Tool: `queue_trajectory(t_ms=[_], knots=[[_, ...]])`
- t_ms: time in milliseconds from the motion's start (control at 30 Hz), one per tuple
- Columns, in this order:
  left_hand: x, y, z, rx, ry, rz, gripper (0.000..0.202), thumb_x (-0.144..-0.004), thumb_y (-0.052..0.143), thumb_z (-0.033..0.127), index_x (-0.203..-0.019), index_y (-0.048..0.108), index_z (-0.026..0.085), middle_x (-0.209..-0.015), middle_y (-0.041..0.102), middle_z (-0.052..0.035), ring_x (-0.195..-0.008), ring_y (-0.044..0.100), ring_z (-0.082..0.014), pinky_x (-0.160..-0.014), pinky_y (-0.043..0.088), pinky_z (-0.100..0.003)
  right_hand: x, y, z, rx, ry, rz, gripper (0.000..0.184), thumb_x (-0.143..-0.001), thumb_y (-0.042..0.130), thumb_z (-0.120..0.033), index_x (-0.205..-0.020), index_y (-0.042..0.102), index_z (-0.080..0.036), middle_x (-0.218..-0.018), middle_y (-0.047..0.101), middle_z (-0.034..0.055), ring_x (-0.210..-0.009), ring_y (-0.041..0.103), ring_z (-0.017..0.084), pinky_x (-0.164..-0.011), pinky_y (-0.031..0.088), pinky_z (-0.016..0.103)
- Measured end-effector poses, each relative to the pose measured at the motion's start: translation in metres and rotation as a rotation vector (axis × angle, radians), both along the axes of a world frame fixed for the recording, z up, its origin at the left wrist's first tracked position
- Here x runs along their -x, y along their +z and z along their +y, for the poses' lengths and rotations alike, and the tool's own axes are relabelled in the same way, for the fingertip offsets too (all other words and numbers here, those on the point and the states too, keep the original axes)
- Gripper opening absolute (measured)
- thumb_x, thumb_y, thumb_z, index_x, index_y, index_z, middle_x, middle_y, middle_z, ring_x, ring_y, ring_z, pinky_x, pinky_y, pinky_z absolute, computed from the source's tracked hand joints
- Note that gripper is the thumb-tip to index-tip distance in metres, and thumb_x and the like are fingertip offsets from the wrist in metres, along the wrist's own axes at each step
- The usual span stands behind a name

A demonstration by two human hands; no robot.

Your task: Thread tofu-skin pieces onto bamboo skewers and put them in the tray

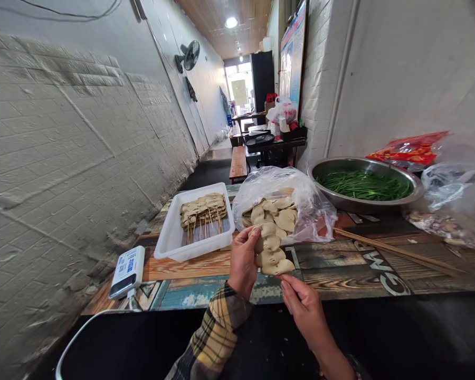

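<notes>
Beige bean-curd slices [271, 252] hang in a folded column just in front of the clear bag [316, 211]. The right hand [301, 303] is pinched at the lowest slice and the left hand [243, 258] is clamped on the column's side; no stick shows between them. Judgement: keep the column straight and the folds even, left grip firm and right pinch steady, so no slice tears or slips. Left of the bag, a white tray [170, 248] of skewers [203, 214]; right of it and farther, a steel bowl [380, 203] of greens [364, 184].
</notes>
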State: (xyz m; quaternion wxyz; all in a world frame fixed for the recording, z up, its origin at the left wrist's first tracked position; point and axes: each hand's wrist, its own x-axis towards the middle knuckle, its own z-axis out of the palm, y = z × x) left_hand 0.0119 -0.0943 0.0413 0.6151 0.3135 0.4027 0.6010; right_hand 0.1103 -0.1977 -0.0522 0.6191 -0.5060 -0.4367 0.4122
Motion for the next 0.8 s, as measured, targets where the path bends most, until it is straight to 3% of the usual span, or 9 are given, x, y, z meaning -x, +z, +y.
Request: queue_trajectory(t_ms=[367, 567, 800], knots=[[0.0022, -0.0039, 0.0034, -0.013, 0.025, 0.01, 0.036, -0.055, 0.085, 0.036, -0.082, 0.071, 0.015, -0.073, 0.069, -0.0008, -0.064, 0.059, -0.0115, -0.059, 0.043, -0.022, -0.0057, -0.0086, -0.0017, 0.055, 0.075, 0.029, 0.044, -0.086, 0.059, -0.055, -0.102, 0.077, -0.017, -0.08, 0.07, 0.0072, -0.065, 0.061, 0.016, -0.062, 0.055, 0.028], [0.003, -0.0057, 0.005, -0.024, 0.014, 0.011, 0.035, -0.058, 0.083, 0.038, -0.083, 0.07, 0.017, -0.074, 0.068, 0.0002, -0.065, 0.059, -0.0115, -0.062, 0.044, -0.023, -0.0048, -0.0036, -0.0029, 0.058, 0.025, 0.057, 0.047, -0.079, 0.065, -0.059, -0.096, 0.078, -0.017, -0.072, 0.068, 0.0064, -0.06, 0.058, 0.017, -0.052, 0.052, 0.027], [0.0017, -0.0011, 0.002, -0.064, 0.02, 0.029, 0.033, -0.058, 0.084, 0.035, -0.082, 0.072, 0.016, -0.076, 0.069, -0.0012, -0.068, 0.06, -0.0122, -0.062, 0.044, -0.022, -0.0036, 0.0012, -0.0034, 0.072, 0.052, 0.063, 0.048, -0.082, 0.061, -0.059, -0.098, 0.077, -0.016, -0.067, 0.063, 0.0038, -0.054, 0.052, 0.014, -0.048, 0.048, 0.025]])
